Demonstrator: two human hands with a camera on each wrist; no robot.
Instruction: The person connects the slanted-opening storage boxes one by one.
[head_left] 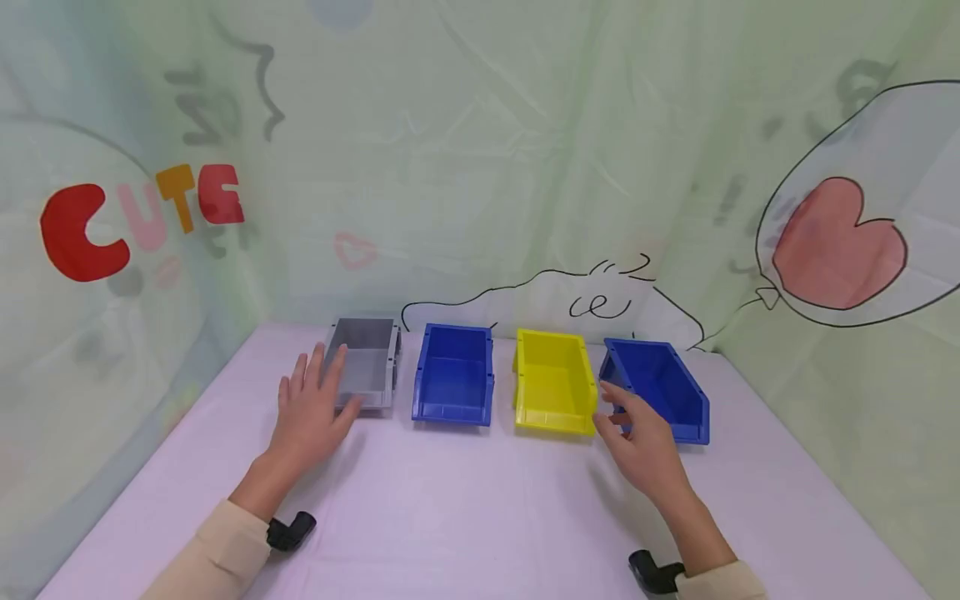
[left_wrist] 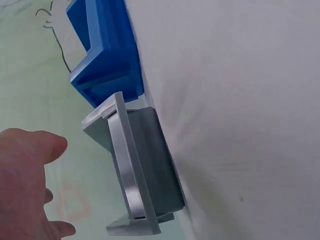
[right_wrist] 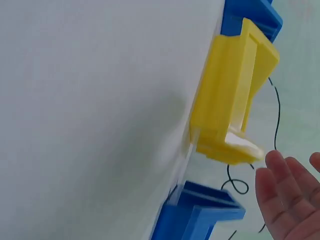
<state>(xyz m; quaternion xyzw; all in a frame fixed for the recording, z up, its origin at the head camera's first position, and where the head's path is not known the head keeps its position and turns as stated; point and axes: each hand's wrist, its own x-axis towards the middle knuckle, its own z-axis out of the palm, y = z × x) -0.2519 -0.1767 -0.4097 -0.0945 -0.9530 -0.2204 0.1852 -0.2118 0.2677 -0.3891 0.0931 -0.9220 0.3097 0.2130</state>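
Four-sided open bins stand in a row: a grey bin (head_left: 371, 371), a blue bin (head_left: 453, 379), a yellow bin (head_left: 555, 379) and a second blue bin (head_left: 663, 375) turned at an angle. My left hand (head_left: 307, 421), fingers spread, hovers at the grey bin's left front and overlaps it from the head view. In the left wrist view that hand (left_wrist: 22, 180) is apart from the grey bin (left_wrist: 150, 160). My right hand (head_left: 645, 442) hovers between the yellow bin and the angled blue one, fingers loosely bent, holding nothing. The right wrist view shows its fingers (right_wrist: 287, 187) apart from the yellow bin (right_wrist: 217, 90).
The bins sit along the back of a table with a pale pinkish cloth (head_left: 465, 508). Behind and at both sides hangs a printed curtain (head_left: 480, 167). Each wrist carries a black strap-like device; the left device (head_left: 292, 531) and right device (head_left: 652, 573) are above the cloth.
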